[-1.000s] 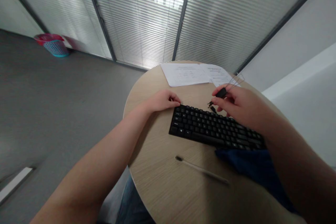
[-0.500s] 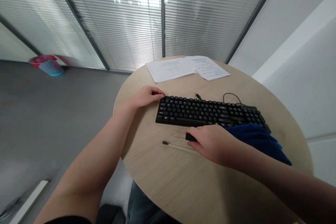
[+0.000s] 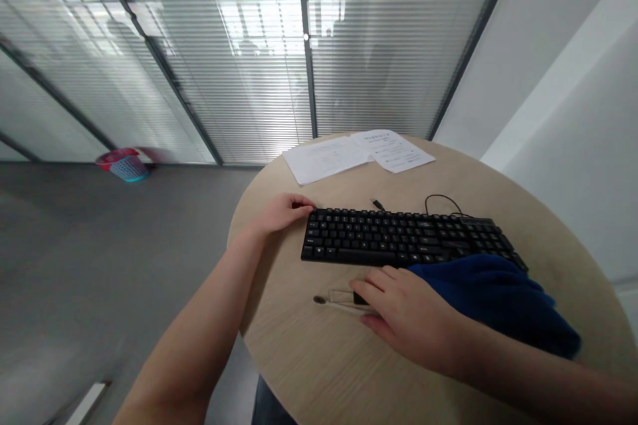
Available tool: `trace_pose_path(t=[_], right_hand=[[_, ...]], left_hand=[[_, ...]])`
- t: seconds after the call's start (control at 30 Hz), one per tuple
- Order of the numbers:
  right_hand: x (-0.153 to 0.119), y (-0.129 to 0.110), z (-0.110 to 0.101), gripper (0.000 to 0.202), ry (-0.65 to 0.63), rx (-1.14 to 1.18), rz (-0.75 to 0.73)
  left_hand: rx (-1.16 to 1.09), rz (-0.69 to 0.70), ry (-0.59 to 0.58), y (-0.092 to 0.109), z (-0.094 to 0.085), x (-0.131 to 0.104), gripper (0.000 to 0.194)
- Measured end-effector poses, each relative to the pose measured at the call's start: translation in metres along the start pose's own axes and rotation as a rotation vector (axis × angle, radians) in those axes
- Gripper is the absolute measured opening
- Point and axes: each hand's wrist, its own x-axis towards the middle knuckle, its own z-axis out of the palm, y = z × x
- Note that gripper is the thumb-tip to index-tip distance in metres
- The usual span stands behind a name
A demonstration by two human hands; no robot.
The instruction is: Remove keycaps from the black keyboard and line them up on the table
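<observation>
A black full-size keyboard point(image 3: 373, 238) lies across the table. At its far left corner, my left hand point(image 3: 284, 212) pinches the edge between thumb and curled fingers. My right hand point(image 3: 403, 309) is low over the wood in front of the keyboard, its fingers closed around a keycap puller point(image 3: 359, 299) with a black handle and thin wire loops pointing left. Just in front of the loops is a slim pale brush point(image 3: 339, 305) with a dark tip; its other end is hidden under my right hand. A blue cloth point(image 3: 493, 299) lies bunched beside that hand, touching the keyboard's near right part.
Printed sheets of paper point(image 3: 329, 158) lie at the far side of the round wooden table point(image 3: 299, 358). Behind the keyboard are a USB plug point(image 3: 377, 204) and a looped cable point(image 3: 442, 196). A red and blue basket point(image 3: 128, 166) stands on the floor by the blinds.
My right hand has come down towards the brush, bringing the keycap puller's wire loops next to it. My left hand keeps its place at the keyboard corner. The view has tilted up.
</observation>
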Motion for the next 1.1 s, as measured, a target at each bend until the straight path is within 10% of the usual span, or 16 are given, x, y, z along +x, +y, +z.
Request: trace_pose_path(t=[0.33,0.57,0.83,1.1], right_hand=[[-0.019,0.015,0.021,0.029,0.035,0.040,-0.209],[-0.021,0.063,-0.039,0.026,0.133,0.092,-0.319],[-0.037,0.206,-0.048,0.033,0.523,-0.025,0.202],[-0.057,0.270,-0.032,0.050,0.668,0.245,0.734]], left_hand=[[-0.007,-0.008,-0.007,0.003,0.000,-0.006,0.028],[0.143,0.029,0.018,0.010,-0.002,-0.007,0.024],[0.389,0.168,-0.016,0.014,-0.005,-0.011,0.028],[0.342,0.158,-0.047,0.015,-0.004,-0.012,0.028]])
